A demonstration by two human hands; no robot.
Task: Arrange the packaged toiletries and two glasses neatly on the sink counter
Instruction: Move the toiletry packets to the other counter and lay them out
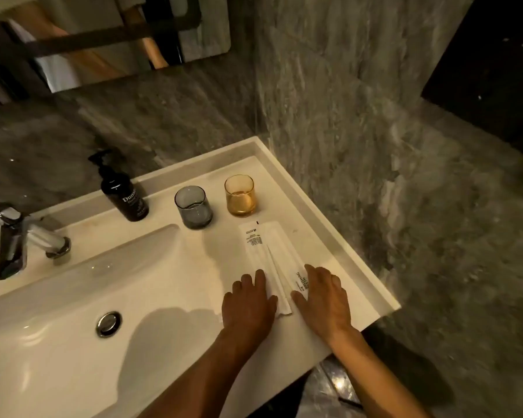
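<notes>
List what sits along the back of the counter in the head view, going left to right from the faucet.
faucet → black pump bottle → grey glass → amber glass. The white packets lie nearer, under both hands, so they are left out.

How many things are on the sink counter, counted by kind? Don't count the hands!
Glasses: 2, grey glass and amber glass
Bottles: 1, black pump bottle
White packets: at least 2, left packet and right packet; they overlap, so more could be hidden
Total: 5 seen
</notes>
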